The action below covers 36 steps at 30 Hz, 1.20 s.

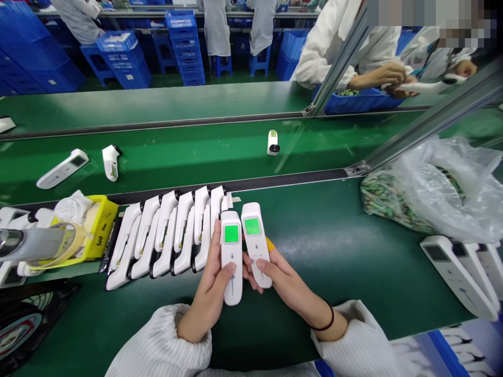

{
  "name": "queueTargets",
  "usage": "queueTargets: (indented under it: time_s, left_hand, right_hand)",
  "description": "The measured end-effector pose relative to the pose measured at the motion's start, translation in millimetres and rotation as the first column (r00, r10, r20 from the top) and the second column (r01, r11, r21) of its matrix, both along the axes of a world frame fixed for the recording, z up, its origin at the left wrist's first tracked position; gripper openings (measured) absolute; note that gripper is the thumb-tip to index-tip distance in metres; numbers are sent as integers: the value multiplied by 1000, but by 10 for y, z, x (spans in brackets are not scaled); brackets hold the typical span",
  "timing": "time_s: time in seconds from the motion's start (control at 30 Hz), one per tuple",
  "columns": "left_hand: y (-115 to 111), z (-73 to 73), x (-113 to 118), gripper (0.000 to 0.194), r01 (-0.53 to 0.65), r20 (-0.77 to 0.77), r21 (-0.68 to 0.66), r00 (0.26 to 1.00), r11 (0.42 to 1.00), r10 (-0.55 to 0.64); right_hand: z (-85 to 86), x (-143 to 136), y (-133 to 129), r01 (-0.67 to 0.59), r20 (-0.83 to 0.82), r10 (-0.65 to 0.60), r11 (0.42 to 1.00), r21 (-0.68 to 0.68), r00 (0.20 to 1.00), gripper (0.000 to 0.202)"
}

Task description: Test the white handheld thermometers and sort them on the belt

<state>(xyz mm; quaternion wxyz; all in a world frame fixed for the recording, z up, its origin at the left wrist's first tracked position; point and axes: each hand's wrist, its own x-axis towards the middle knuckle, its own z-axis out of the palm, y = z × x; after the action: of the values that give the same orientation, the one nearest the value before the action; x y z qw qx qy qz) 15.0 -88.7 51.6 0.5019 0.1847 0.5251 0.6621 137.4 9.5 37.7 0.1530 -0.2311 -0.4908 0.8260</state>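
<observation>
My left hand (211,285) is wrapped around a white infrared thermometer (232,285), its thumb on the front just below the small printed mark. A second white infrared thermometer (251,251) is held in my right hand (288,280), with the thumb pressed on its face. Both screens glow green and point up toward me, and the two devices are side by side, slightly apart at the top. Just left of my left hand lies a row of several white thermometers (143,264), packed tightly on the green bench. Some have open battery compartments.
A yellow basket (108,225) and a grey-white bottle (39,243) stand left. Thermometers (63,168) lie on the green belt (196,152) beyond. At right are a plastic bag of green parts (396,201) and more thermometers (451,272). A co-worker's hands (381,78) work across the belt.
</observation>
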Motion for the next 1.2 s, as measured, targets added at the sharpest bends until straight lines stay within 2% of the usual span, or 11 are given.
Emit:
queueTargets:
  time_s: [0.1, 0.17, 0.27, 0.4, 0.53, 0.63, 0.7, 0.93, 1.2]
  left_hand:
    - [10, 27, -25, 73, -107, -133, 24, 985, 994, 110]
    - [21, 43, -12, 81, -173, -167, 19, 971, 985, 174]
    - [32, 31, 13, 97, -161, -134, 21, 978, 987, 162]
    - [28, -15, -4, 96, -137, -129, 37, 982, 990, 140]
    - [25, -15, -10, 96, -124, -74, 42, 989, 991, 126]
    - [27, -15, 13, 94, -140, -47, 35, 989, 990, 142]
    - [25, -36, 25, 92, -151, -43, 34, 987, 988, 153]
    - [9, -163, 11, 87, -155, -78, 101, 984, 983, 163]
    - [16, -156, 29, 85, -144, -127, 106, 979, 984, 157]
  right_hand:
    - [9, -30, -36, -32, 12, 31, 998, 58, 999, 29]
    - [-7, -41, -79, -82, 71, 75, 992, 95, 995, 34]
    - [-47, -41, -134, -86, 157, 61, 984, 156, 986, 39]
    - [-90, -37, -144, -46, 186, -8, 958, 284, 983, 42]
    - [-106, -64, -156, -93, 204, 51, 974, 206, 978, 47]
    - [-108, -88, -195, -56, 188, 29, 989, 140, 982, 45]
    - [-113, -93, -211, -43, 175, 16, 987, 152, 984, 45]
    - [-122, -88, -175, -111, 178, 68, 963, 245, 982, 48]
    - [-126, -90, -182, -178, 164, 142, 955, 236, 976, 37]
